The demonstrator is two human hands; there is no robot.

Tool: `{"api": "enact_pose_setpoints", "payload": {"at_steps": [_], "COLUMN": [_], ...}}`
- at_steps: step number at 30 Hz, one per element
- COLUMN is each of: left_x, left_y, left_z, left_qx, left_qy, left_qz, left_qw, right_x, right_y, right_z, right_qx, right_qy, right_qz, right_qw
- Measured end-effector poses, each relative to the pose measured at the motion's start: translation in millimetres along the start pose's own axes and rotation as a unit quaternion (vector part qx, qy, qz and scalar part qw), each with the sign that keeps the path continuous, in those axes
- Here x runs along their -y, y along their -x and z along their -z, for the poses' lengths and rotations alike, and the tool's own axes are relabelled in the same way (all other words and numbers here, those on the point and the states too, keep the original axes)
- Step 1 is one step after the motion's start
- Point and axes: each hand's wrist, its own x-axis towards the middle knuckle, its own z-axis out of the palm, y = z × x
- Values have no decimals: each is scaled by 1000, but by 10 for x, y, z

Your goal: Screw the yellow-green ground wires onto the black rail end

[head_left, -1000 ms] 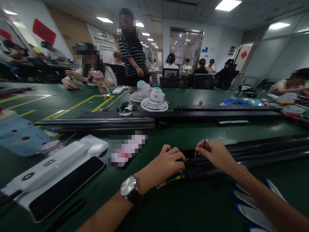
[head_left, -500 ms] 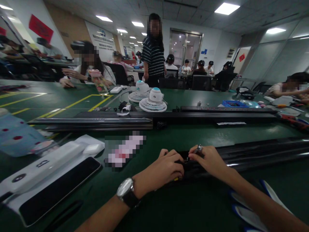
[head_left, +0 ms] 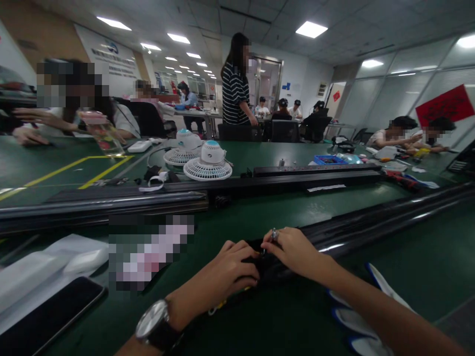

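Observation:
A long black glossy bundle (head_left: 349,232) runs from the centre to the right edge of the green table. At its near end my left hand (head_left: 233,264), with a wristwatch above it, has its fingers curled on the black material. My right hand (head_left: 291,247), wearing a ring, pinches something small and dark at the same end, too small to make out. The two hands are close together. Below my left hand a small yellow piece (head_left: 222,304) shows. White gloves with blue edges (head_left: 356,316) lie under my right forearm.
A dark phone (head_left: 55,316) and white device (head_left: 33,277) lie left. A pink pixelated item (head_left: 159,252) sits beside my left hand. Beyond are dark bars (head_left: 289,183), two white fans (head_left: 208,160), a bottle (head_left: 101,133) and a blue tray (head_left: 328,159). People sit around; one stands (head_left: 235,94).
The view has turned to the right, so table items appear further left. The standing person has turned sideways. Both hands stay at the end of the black bundle.

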Motion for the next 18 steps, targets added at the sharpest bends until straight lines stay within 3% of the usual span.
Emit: {"api": "enact_pose_setpoints", "payload": {"at_steps": [6, 11, 18], "left_x": [121, 160, 40], "left_y": [-13, -20, -42], "left_z": [-21, -11, -30], "left_qx": [19, 16, -5], "left_qy": [-6, 2, -6], "left_qz": [-8, -19, -1], "left_qw": [1000, 1000, 1000], "right_x": [-41, -96, -141], "right_y": [-49, -52, 12], "right_z": [96, 101, 47], "right_qx": [16, -18, -69], "right_qy": [-2, -79, -189], "right_qz": [23, -32, -96], "right_qw": [1000, 996, 975]}}
